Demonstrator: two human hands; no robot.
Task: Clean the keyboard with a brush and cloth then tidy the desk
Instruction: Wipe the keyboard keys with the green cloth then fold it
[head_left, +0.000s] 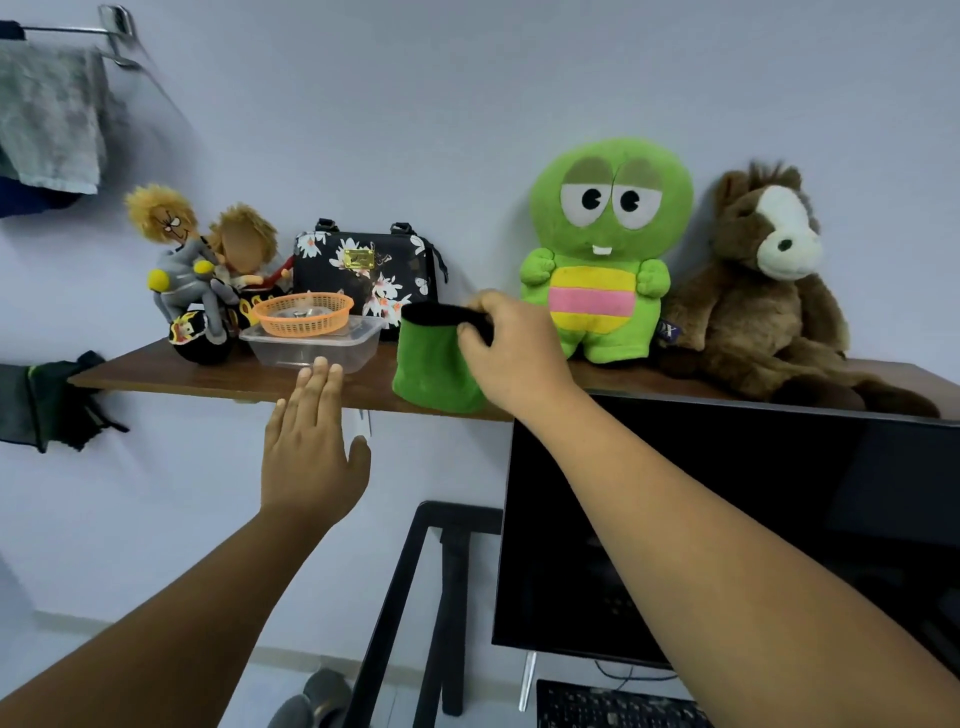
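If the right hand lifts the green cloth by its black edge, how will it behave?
The green cloth will probably hang limp, since it already sags over the shelf edge. It looks light: the right hand pinches only its black edge. Fleecy, so hardly slippery.

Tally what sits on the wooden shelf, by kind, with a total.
Soft toys and dolls: 4 (green plush, brown horse, two dolls)
Bags and pouches: 2 (floral handbag, green pouch)
Containers: 2 (orange basket, clear tub)
Total: 8
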